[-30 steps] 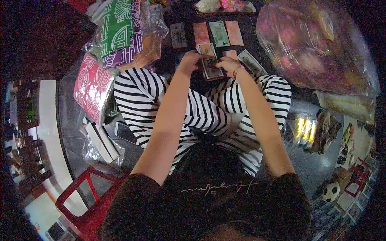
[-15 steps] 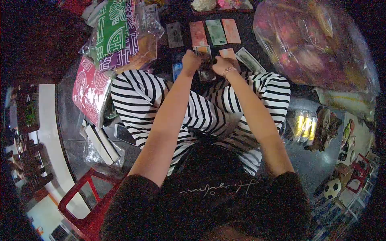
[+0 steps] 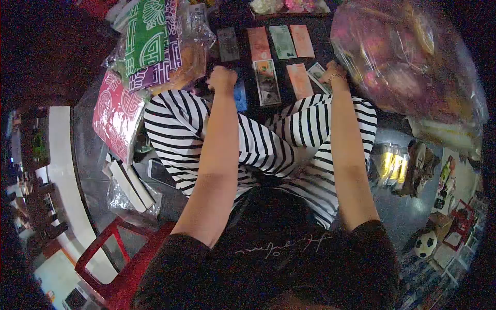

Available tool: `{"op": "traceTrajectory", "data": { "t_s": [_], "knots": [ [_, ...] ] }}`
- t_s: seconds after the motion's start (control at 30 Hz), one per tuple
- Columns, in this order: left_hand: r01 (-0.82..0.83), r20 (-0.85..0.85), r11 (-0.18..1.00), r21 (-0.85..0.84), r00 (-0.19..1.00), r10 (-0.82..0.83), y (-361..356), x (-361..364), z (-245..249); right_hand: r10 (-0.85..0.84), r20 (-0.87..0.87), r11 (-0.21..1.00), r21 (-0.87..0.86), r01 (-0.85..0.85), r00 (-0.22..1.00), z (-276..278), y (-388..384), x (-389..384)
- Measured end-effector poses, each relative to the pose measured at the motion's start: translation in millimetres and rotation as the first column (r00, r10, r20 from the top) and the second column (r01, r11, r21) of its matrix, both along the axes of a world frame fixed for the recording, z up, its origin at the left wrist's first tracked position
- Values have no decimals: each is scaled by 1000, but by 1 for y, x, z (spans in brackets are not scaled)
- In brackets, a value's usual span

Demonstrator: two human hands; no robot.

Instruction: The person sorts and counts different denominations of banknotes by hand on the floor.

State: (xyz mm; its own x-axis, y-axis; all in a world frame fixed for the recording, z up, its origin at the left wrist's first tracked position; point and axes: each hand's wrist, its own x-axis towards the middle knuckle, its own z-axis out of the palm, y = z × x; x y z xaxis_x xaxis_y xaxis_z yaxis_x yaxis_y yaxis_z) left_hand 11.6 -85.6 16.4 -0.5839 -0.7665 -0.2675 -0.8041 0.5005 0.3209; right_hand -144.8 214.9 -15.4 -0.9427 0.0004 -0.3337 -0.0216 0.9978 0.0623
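Observation:
My left hand (image 3: 222, 80) is closed, with fingers curled, at the left of the rows of paper notes; anything inside it is hidden. Just right of and below it lies a blue note (image 3: 240, 96), partly covered. My right hand (image 3: 336, 73) is closed over the right end of a slanted pale green banknote (image 3: 316, 73). Between my hands are a dark banknote with an orange top (image 3: 266, 83) and an orange note (image 3: 299, 81). The row behind holds a dark grey note (image 3: 227, 44), a red note (image 3: 259, 44), a green note (image 3: 281, 42) and another orange note (image 3: 301, 41).
Patterned bags in clear plastic (image 3: 147, 46) are heaped on the left, a pink patterned packet (image 3: 116, 116) below. A large wrapped bundle (image 3: 398, 57) bulges on the right. Flowers in a tray (image 3: 289, 13) stand behind. A phone (image 3: 161, 172) and yellow tubes (image 3: 393, 165) flank my striped legs.
My hands have moved apart: the left leftward, off the dark banknote, the right rightward onto the slanted one. The dark banknote now lies uncovered in the middle.

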Motion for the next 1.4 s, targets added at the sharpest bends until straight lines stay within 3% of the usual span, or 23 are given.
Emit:
{"op": "traceTrajectory", "data": {
  "t_s": [0.03, 0.1, 0.23, 0.27, 0.33, 0.4, 0.57, 0.63, 0.73, 0.83, 0.9, 0.93, 1.0, 1.1, 1.17, 1.27, 1.33, 1.4],
  "knots": [
    [-6, 4, 1000, -3, 1000, 6, -7, -2, -15, 6, 4, 1000, -3, -6, 1000, 5, -2, -2],
    [194, 124, 976, -94, 975, -182, -15, -2, -40, -21, 259, 999, -38, 32, 966, 13, -3, -7],
    [174, 135, 978, -119, 978, -158, -6, 0, -42, 75, 114, 997, -14, -74, 991, 1, -1, -4],
    [197, 119, 979, -58, 975, -189, -10, 1, -42, 71, 114, 997, -11, -70, 991, 1, 3, -7],
    [221, 101, 975, 1, 970, -220, -16, -3, -44, -50, 384, 993, -79, 86, 922, 17, 0, -7],
    [121, 128, 982, 143, 982, -140, -18, -6, -40, -62, 342, 991, -93, 100, 938, 22, -2, 1],
    [51, 137, 988, 144, 988, -71, -4, -3, -21, -19, 235, 986, -157, 57, 972, 25, 0, 9],
    [57, 172, 990, 130, 982, -79, -5, -3, -22, -120, 164, 940, -297, 165, 979, 16, 2, 6],
    [77, 94, 985, 157, 991, -93, -12, -5, -40, -178, 35, 909, -378, 178, 983, 26, 4, 6],
    [224, 35, 972, 71, 973, -227, -15, -6, -47, -217, 62, 860, -460, 221, 974, 27, 7, 6],
    [99, -97, 985, 140, 992, -86, -9, -1, -32, -223, 66, 855, -467, 228, 973, 20, 7, 4],
    [99, -96, 985, 140, 992, -86, -5, 2, -27, -227, 70, 850, -473, 233, 971, 15, 6, 3],
    [55, -275, 992, 117, 961, -21, 0, 7, -20, -200, 102, 862, -454, 225, 974, 2, 9, -8],
    [36, -322, 970, 242, 946, 45, -35, -17, -107, -207, 211, 864, -419, 280, 955, 22, 6, -1],
    [79, -298, 977, 198, 955, -16, -21, -8, -67, -237, 285, 850, -402, 340, 929, 25, 5, 0],
    [102, -277, 987, 122, 959, -65, -8, -5, -33, -264, 130, 902, -319, 292, 956, 17, 2, 4],
    [86, -284, 992, 90, 957, -57, -5, -4, -31, -295, -157, 929, -278, 245, 942, 55, -15, 33],
    [63, -347, 997, 47, 937, -43, -3, -5, -30, -245, -234, 926, -345, 155, 941, 25, -16, 21]
  ]
}}
